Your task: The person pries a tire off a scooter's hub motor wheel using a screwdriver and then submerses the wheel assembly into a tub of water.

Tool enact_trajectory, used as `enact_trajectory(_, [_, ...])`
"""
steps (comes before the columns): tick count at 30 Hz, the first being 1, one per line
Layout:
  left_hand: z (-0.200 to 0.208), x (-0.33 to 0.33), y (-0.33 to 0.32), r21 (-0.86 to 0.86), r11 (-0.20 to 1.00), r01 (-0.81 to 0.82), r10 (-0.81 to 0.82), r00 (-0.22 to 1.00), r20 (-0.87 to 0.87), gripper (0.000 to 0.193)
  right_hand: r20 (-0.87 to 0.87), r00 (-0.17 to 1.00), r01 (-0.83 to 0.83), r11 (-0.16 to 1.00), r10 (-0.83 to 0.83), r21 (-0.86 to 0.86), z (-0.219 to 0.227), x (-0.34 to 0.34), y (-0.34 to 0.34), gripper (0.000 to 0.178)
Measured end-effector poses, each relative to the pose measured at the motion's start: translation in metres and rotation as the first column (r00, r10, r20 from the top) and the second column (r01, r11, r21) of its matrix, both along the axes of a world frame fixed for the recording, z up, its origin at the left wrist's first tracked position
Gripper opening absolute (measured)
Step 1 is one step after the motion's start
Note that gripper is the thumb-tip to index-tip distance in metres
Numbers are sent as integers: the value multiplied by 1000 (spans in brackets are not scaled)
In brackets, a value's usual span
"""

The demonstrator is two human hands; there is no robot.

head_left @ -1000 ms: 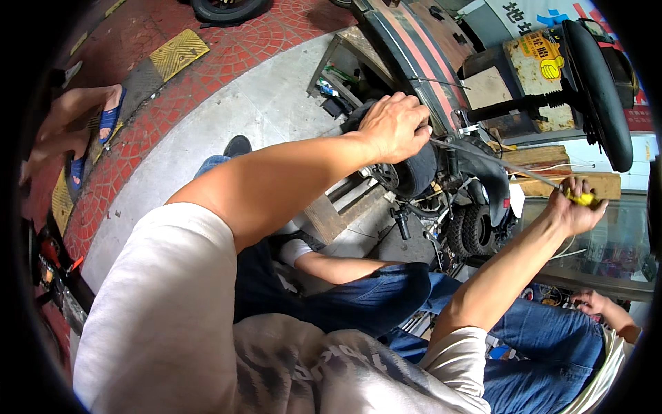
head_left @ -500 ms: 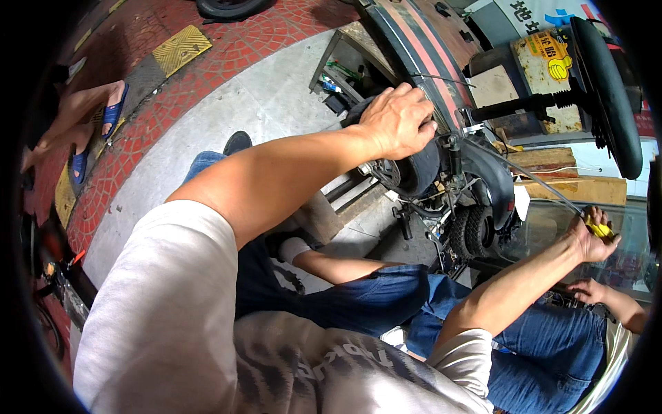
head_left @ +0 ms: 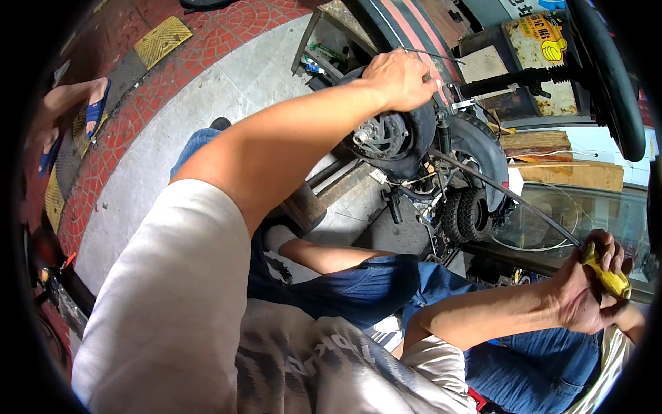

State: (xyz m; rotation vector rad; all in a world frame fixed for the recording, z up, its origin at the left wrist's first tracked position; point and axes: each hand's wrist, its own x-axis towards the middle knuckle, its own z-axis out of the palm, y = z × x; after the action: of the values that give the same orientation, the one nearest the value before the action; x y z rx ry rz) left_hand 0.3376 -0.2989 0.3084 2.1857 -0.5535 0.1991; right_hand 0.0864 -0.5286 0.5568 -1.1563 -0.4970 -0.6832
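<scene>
At the far left of our view a foot in a blue sandal (head_left: 93,110) rests on the red brick paving (head_left: 207,48) — someone else's, well apart from our work. Our left arm stretches across the middle of the scene, and our left hand (head_left: 400,76) lies curled over the top of a small black wheel (head_left: 393,138), fingers closed around its tyre; we judge the grip is there to steady the wheel while the tool works on it. The wheel sits raised off the pale floor (head_left: 227,90), its hub facing us, with a second, knobbly tyre (head_left: 469,214) just below and to the right. From that region a long thin metal shaft (head_left: 510,196) runs down and right to our right hand (head_left: 586,290), which is wrapped tight around the yellow handle (head_left: 610,279) of a long screwdriver — held far back, probably for leverage. We cannot see exactly where the tip meets the wheel. Below, our knees in blue jeans (head_left: 358,283) are bent under us.
</scene>
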Motion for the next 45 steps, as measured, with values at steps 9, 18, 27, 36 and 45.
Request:
enact_trajectory(9, [-11, 33, 2, 56, 997, 49, -40, 987, -157, 53, -29, 984, 165, 963, -175, -215, -9, -6, 19, 29])
enact_trajectory(18, [0, 39, -5, 101, 994, 31, -3, 965, -262, 63, -10, 986, 165, 958, -167, 233, -29, 7, 24, 25])
enact_trajectory(27, [-4, 55, -14, 92, 996, 20, 5, 964, -267, 63, 147, 959, 243, 970, -243, 15, -43, 5, 75, 20])
enact_trajectory(36, [7, 61, -18, 93, 990, 104, -72, 950, -304, 72, 178, 924, 339, 940, -339, 29, -48, 12, 105, 26])
enact_trajectory(45, [10, 64, -20, 160, 971, 177, -117, 937, -329, 56, 204, 900, 391, 920, -386, 16, -60, 18, 117, 24])
